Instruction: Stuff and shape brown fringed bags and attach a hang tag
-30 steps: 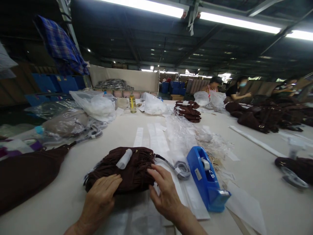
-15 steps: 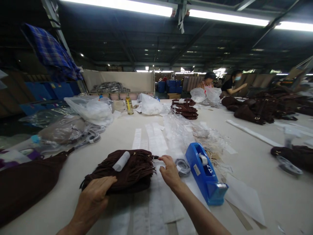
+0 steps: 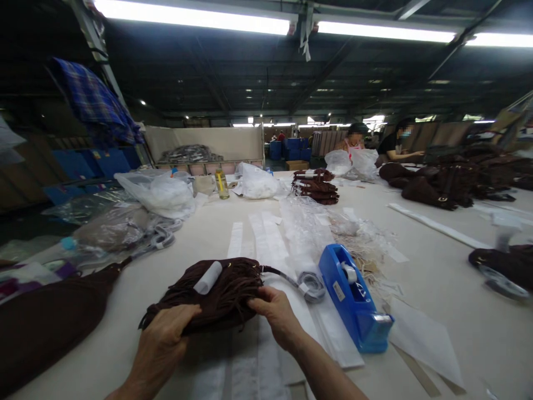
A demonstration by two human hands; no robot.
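Bag (image 3: pixel 227 297) near blue tape dispenser (image 3: pixel 352 303)

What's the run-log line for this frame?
left hand: on brown bag, left end | right hand: on its right end | white roll: atop bag | coiled strap: beside blue tape dispenser

Both the left hand (image 3: pixel 163 338) and the right hand (image 3: pixel 280 315) are bare — the fingers too — and so are the wrists. The right forearm (image 3: pixel 327 368) is plain and smooth in outline, narrower at the wrist and widening behind it. Knuckles form low, rounded bumps. The fingertips look blunt and rounded — though the blur softens their edges.
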